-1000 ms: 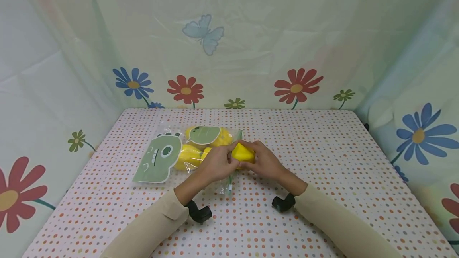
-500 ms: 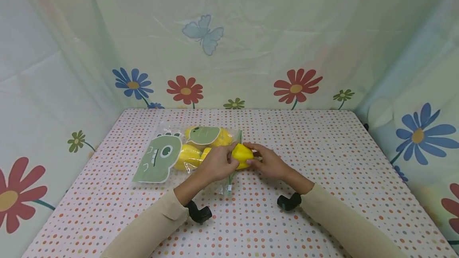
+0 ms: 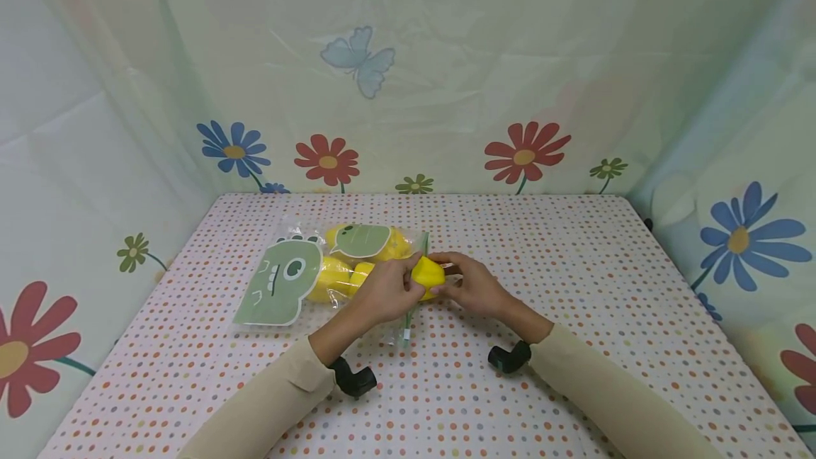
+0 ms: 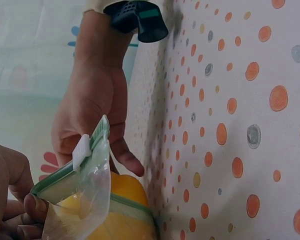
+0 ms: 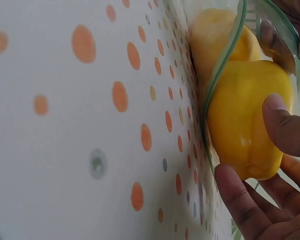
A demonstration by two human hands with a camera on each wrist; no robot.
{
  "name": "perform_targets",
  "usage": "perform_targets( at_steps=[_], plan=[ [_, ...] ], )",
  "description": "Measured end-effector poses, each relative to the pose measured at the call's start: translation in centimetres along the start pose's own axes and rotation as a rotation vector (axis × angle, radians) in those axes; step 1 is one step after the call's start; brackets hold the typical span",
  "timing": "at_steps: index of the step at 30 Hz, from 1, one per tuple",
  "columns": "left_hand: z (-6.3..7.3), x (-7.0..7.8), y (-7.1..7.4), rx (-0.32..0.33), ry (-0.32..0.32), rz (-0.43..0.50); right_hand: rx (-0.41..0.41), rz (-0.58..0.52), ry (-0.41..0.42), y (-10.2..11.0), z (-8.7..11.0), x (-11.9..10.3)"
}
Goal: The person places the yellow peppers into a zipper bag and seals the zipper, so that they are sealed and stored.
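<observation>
A clear zip bag (image 3: 274, 285) with a green dinosaur print lies on its side on the table, its mouth toward the right. Several yellow items show through its plastic. At the mouth sits a yellow bell pepper (image 3: 429, 273), partly inside the green zip edges (image 5: 225, 60). The left hand (image 3: 385, 289) pinches one edge of the mouth between thumb and fingers. My right hand (image 3: 474, 289) holds the pepper's outer end; in the right wrist view the thumb lies on top and the fingers (image 5: 240, 200) reach round the end. A white slider (image 4: 81, 152) sits on the zip.
The dotted tabletop (image 3: 574, 289) stretches around the bag on every side. Flower-print curtains (image 3: 446, 91) hang along the back and both sides. Each wrist carries a black camera mount (image 3: 355, 380) that sticks out toward the table.
The right hand first drew back a little and spread its fingers on the pepper, then moved slightly left. The pepper sits a bit further left in the mouth. The left hand stayed put.
</observation>
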State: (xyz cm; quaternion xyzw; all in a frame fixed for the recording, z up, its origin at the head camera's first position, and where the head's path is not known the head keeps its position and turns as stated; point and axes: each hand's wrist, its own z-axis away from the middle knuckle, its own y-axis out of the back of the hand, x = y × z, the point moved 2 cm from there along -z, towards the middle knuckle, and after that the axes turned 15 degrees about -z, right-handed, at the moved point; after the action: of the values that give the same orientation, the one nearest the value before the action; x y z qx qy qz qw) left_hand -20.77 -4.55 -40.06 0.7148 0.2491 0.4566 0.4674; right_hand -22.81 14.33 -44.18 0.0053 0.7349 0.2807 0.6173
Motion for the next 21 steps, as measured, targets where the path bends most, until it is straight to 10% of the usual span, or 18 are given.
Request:
perform_targets(
  at_steps=[21],
  plan=[
    [0.0, 0.1, 0.2, -0.005, -0.013, -0.020, 0.011, -0.079, -0.021, -1.9, -1.2, -0.8]
  ],
)
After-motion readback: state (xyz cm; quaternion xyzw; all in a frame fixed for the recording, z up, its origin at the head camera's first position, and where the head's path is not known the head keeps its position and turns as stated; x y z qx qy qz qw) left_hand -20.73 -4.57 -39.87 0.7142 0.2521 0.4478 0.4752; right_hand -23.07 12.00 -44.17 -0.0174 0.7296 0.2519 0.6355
